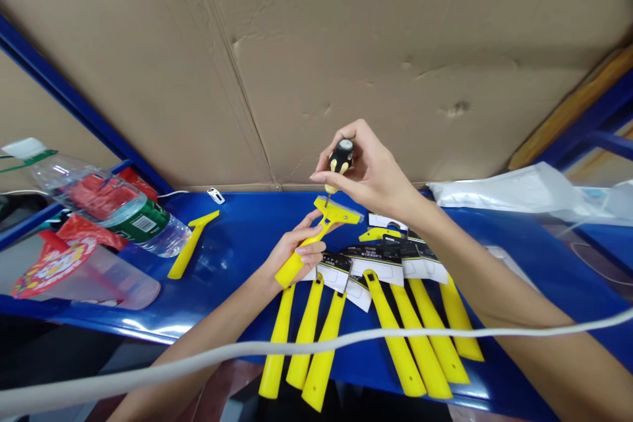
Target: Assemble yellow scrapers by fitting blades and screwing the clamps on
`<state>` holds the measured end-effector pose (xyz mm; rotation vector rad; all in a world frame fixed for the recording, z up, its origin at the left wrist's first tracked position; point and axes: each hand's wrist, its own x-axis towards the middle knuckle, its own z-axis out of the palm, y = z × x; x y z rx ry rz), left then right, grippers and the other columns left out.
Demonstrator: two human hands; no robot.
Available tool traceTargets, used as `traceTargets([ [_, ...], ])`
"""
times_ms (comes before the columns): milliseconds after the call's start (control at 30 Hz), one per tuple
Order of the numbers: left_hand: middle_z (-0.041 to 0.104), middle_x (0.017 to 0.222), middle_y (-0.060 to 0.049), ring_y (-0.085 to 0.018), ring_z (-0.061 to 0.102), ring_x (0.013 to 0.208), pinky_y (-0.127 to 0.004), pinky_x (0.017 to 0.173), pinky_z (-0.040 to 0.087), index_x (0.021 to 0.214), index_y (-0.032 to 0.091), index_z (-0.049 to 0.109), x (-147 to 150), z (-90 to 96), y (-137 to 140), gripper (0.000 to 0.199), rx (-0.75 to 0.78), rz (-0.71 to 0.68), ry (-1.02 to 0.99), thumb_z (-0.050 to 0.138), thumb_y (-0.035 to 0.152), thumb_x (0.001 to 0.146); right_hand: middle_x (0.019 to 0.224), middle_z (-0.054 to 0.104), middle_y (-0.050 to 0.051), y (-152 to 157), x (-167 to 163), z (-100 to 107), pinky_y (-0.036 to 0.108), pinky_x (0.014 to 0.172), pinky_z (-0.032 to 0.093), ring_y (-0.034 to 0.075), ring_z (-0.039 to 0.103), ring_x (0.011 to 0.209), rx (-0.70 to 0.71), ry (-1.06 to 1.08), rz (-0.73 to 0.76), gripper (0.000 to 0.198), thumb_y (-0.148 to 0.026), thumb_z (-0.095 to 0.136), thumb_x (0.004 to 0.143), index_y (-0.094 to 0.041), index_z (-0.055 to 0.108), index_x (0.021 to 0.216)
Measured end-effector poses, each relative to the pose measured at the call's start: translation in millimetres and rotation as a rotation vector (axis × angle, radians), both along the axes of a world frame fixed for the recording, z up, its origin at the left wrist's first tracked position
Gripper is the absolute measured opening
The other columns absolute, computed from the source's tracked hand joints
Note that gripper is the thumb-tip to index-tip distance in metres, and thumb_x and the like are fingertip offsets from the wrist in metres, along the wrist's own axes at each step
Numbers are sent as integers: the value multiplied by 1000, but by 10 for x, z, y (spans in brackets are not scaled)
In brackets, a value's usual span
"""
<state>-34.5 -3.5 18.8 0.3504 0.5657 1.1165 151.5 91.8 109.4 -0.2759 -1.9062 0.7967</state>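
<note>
My left hand (297,248) is wrapped round the handle of a yellow scraper (293,266), its wide head turned up and away from me. In my right hand (370,168) is a short screwdriver (341,157) with a black and cream handle, pointing down. Its tip meets the left part of the scraper's head, where a screw likely sits under it; another screw shows on the right. Below my hands lie several yellow scraper handles (395,336), their upper ends among black and white printed cards (373,262).
On the blue shelf (232,277) at left are a single yellow scraper (190,247), a large water bottle (123,201) and a plastic cup (99,277). A white cable (237,351) crosses in front. Cardboard (346,46) stands behind; a white plastic bag (494,188) lies right.
</note>
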Motion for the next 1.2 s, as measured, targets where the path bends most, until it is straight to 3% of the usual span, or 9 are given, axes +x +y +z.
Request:
traceTargets([
  [167,74,135,-17,5,45,40,-9,38,38,133,20,65,15,-35,13,35,-8,14,-5,56,1,104,100,74,0,12,9,-27,41,76,66,21,72,83,170,-71,-97,43,-39,80,98,-29,54,131],
  [333,76,130,-16,4,44,40,-9,39,38,130,20,66,18,-59,36,33,-35,69,11,57,1,104,140,68,13,-2,83,25,47,100,65,26,73,118,192,-225,22,40,-25,64,104,-26,53,143],
  [533,75,134,-16,4,45,40,-9,38,37,129,21,66,34,-38,9,35,-10,53,17,60,1,102,120,71,7,26,113,55,41,82,68,22,73,93,271,-156,-130,42,-38,81,98,-26,62,134],
  [700,73,138,-18,4,47,41,-9,39,39,130,21,64,13,-42,4,34,6,47,-19,56,1,104,140,65,13,8,153,90,45,93,68,27,71,118,256,-233,-68,42,-30,67,104,-26,54,144],
  [867,73,138,-15,4,47,42,-9,40,40,134,22,63,7,-34,1,37,20,47,-6,58,2,103,125,70,8,9,151,93,48,90,69,23,73,94,271,-214,-147,42,-35,76,100,-26,58,137],
  [933,75,134,-15,4,47,41,-9,40,40,132,22,63,14,-37,3,36,18,44,5,57,1,103,133,66,12,2,142,94,52,93,67,26,71,103,346,-250,-195,42,-37,75,100,-25,59,137],
  [1033,75,130,-14,4,46,41,-9,40,40,129,22,62,21,-47,7,33,4,43,13,56,1,104,142,64,15,-13,138,91,53,100,65,29,69,121,320,-314,-100,47,-27,67,103,-24,51,146],
  [1100,75,133,-13,5,46,41,-9,40,40,130,23,62,24,-49,4,34,9,32,17,58,2,103,140,67,13,-9,137,79,50,96,66,27,73,111,271,-323,-69,48,-25,66,103,-26,49,148],
  [1200,73,136,-12,5,45,41,-9,38,38,132,24,62,30,-40,-6,38,22,14,34,62,2,101,136,69,9,17,138,57,51,90,66,24,72,94,290,-294,-185,45,-33,73,100,-28,54,141],
])
